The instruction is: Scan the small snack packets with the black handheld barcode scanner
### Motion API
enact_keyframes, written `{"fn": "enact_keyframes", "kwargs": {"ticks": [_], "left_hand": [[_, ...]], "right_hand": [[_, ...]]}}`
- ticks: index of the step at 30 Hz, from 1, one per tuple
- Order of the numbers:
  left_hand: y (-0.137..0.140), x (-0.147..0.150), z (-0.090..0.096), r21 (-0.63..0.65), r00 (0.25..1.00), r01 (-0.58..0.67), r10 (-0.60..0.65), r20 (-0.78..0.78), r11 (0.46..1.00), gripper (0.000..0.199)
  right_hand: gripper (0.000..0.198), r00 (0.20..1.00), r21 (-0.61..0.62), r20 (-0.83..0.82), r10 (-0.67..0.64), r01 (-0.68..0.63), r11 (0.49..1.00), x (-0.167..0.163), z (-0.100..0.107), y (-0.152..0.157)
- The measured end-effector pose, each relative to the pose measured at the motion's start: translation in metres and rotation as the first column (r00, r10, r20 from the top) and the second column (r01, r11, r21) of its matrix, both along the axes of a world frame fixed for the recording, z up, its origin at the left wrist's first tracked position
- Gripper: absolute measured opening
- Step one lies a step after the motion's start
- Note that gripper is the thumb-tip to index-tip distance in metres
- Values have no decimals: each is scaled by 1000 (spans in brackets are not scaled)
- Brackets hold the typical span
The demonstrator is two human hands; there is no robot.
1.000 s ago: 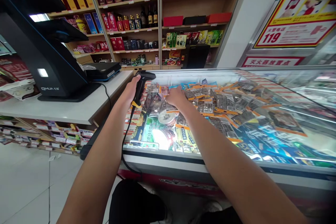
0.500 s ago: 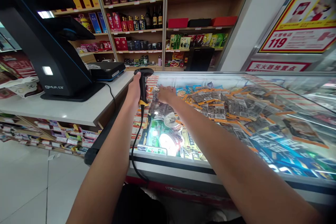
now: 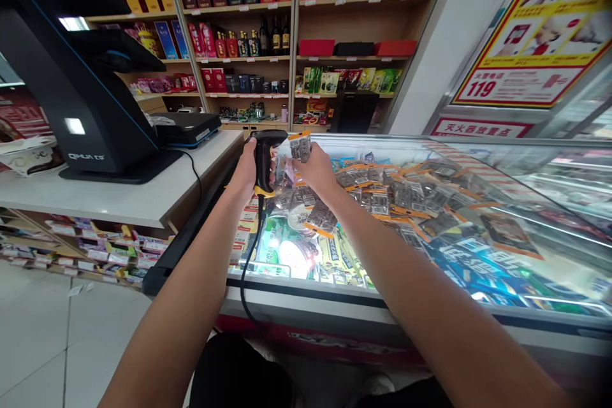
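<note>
The person's hands are apart, each occupied. The left hand, a little toward ten o'clock from the middle of the view, is wrapped round the handle of a black barcode scanner with a yellow base. The scanner's head points toward three o'clock, and its black cord hangs down toward seven o'clock. The right hand, just off the middle toward one o'clock, pinches the lower end of a small packet with an orange top strip. That packet stands roughly upright at twelve o'clock, just beside the scanner's head; whether the two touch cannot be told.

Both hands are above a glass-sided freezer. Inside it, a heap of orange-edged packets spreads toward three o'clock, with blue bags near four o'clock and a green bag at seven to eight o'clock.

Toward nine o'clock stands a white counter bearing a cash register. Stocked shelves fill twelve o'clock, and a poster hangs at two o'clock.
</note>
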State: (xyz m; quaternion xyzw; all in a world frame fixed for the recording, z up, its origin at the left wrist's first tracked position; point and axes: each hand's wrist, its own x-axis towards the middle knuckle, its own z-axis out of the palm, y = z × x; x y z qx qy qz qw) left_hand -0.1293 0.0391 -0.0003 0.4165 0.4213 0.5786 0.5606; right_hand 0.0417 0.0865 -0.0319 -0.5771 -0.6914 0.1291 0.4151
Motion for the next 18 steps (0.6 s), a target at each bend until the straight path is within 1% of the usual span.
{"fn": "enact_keyframes", "kwargs": {"ticks": [3,8,13,18], "left_hand": [[-3,6,-1,20,994,113,-112,-9,993,56],[-11,13,-1,14,969,241,-239,-61,971,53],[-14,18,-1,-2,964,250,-249,-94,968,52],[-15,19,-2,10,952,286,-284,-112,958,53]], "right_hand": [[40,996,6,-92,-10,11,1000,10,-5,-4],[37,998,6,-55,-41,41,999,25,-14,-8],[34,993,-18,28,-112,112,994,31,-15,-9],[35,993,-40,39,-116,117,992,31,-14,-10]]}}
